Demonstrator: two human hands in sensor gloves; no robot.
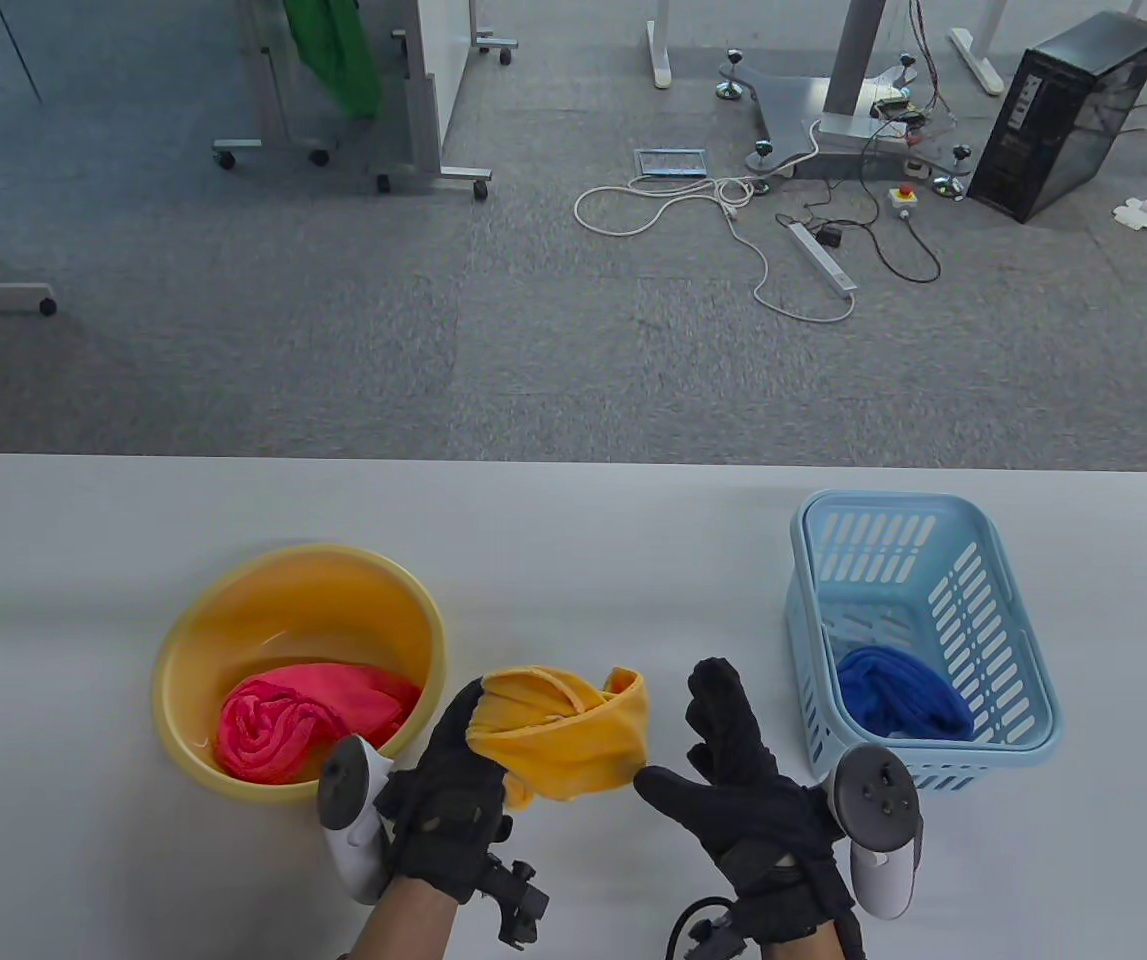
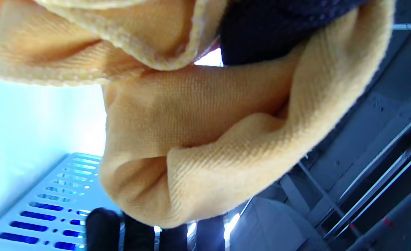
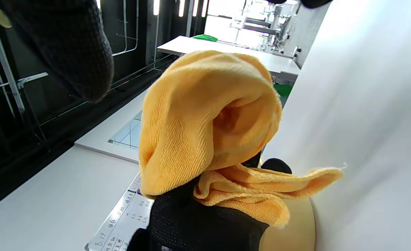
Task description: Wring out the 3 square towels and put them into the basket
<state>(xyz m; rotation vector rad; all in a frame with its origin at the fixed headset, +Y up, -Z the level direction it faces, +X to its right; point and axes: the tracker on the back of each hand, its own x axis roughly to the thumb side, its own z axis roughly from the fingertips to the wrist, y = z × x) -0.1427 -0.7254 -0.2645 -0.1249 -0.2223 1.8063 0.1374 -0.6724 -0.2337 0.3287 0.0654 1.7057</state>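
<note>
White table (image 1: 573, 560): I log everything on it. Round yellow plastic basin (image 1: 233, 630), at 9 o'clock of my hands, holds a crumpled pink towel (image 1: 303, 720). Light blue slotted plastic basket (image 1: 993, 620), at 3 o'clock, holds a bunched dark blue towel (image 1: 903, 695). Orange-yellow square towel (image 1: 563, 730), bunched, sits between basin and basket, gripped in my left hand (image 1: 448, 800). My right hand (image 1: 743, 770), just at 3 o'clock of the towel, is spread, fingers straight; whether its thumb touches the cloth I cannot tell.
</note>
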